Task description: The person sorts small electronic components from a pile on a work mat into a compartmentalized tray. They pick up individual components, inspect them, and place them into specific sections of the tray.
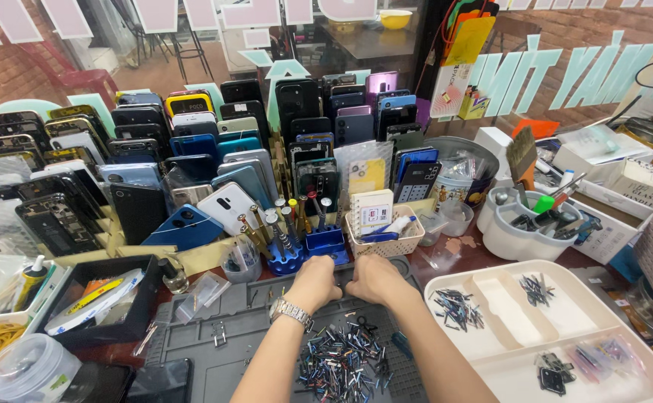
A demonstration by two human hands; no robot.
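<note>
Small metal phone parts, a loose heap of dark and bluish slivers (341,362), lie on the grey ribbed work mat (214,339) between the forearms, nearer the body than both hands. The left hand (313,282) and right hand (371,277) are curled knuckles-up, almost touching, at the mat's far edge by the blue screwdriver stand (325,245); I cannot tell what they hold.

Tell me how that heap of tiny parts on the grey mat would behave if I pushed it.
The heap of tiny parts would probably scatter, since the pieces lie loose and tangled. They look thin and light, so some may slide or roll across the grey mat.
</note>
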